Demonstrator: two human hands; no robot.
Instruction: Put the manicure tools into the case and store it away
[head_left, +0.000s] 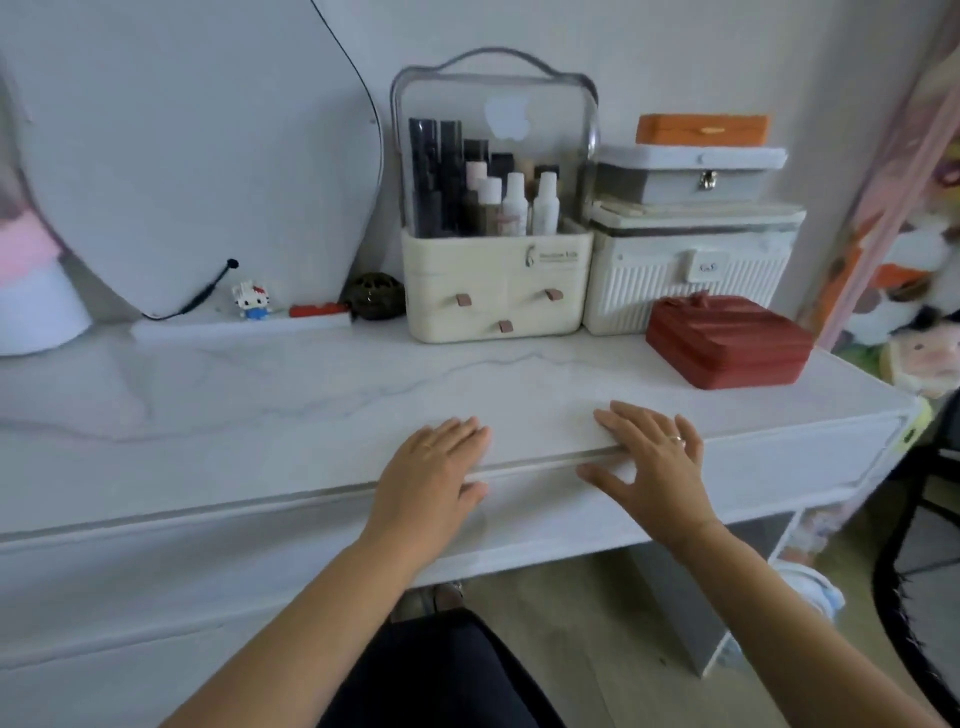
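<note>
Both hands lie flat on the front edge of the table (260, 415). The left hand (436, 467) and right hand (649, 457) are side by side with a gap between them, not touching. Fingers are straight and lie on the tabletop, and the thumbs hang down over the front panel (540, 501) under the edge. Neither hand grips anything. There's a ring (677, 440) on a right-hand finger.

A red case (727, 340), lid shut, sits on the table beyond the right hand and a bit outward of it, well apart from the fingers. Can't tell whether that's the manicure case.

Beyond the gap between the hands, at the wall, is a cream organizer (498, 291) with a clear lid and bottles inside. Just beside it, beyond the right hand, is a white ribbed box (691, 283) with a grey box (685, 182) on it and an orange box (701, 129) on top.

Far beyond the left hand and outward stands a mirror (182, 156), with a small cat figure (251, 301) and a dark round object (374, 296) at its base.
</note>
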